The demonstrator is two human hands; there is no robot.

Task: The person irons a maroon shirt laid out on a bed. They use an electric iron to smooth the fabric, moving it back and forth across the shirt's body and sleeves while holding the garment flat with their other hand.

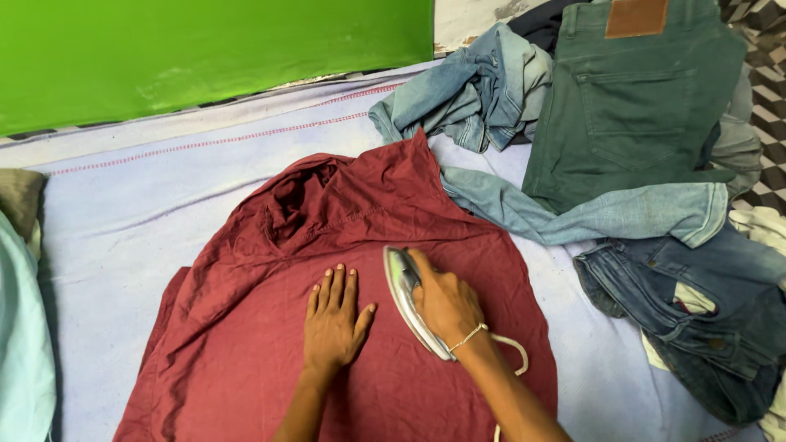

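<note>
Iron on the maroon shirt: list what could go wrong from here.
1. The left hand lies flat on the maroon shirt right beside the iron that the right hand holds; a sideways stroke could burn the fingers.
2. The cord loops by the right wrist and could snag.
3. The shirt is bunched and creased near the collar; ironing over that might press folds in.

Bare pale-blue sheet [123, 237] lies open to the left of the red shirt [270, 352], up to the green wall [205, 49]; a light teal cloth [20, 344] bounds the far left edge; to the right, a heap of jeans [639, 139] and dark denim [704, 319] crowd the sheet, leaving only a narrow strip beside the shirt.
</note>
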